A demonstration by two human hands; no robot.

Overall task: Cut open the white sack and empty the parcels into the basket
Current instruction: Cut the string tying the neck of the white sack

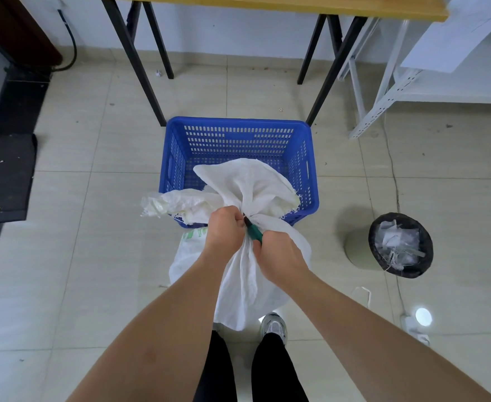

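Fingers of left hand (226, 226) curled tight round gathered neck of white sack (250, 256); right hand (277, 252) closed on green-handled cutter (253, 230), tip at neck. Sack stands on floor, touching near rim of blue basket (238, 124). Woven fabric looks soft, slippery, probably bulky; best gripped just below tie.

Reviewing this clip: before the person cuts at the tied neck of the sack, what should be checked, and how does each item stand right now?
1. Neck of the white sack gripped by the left hand: ok.
2. Green-handled cutter held in the right hand, tip at the neck: ok.
3. Left fingers clear of the blade: cannot tell, they sit very close.
4. Blue basket directly beyond the sack, open: ok.
5. Room in the basket: ok, only the sack's loose top drapes into it.
6. Tie already cut: cannot tell.
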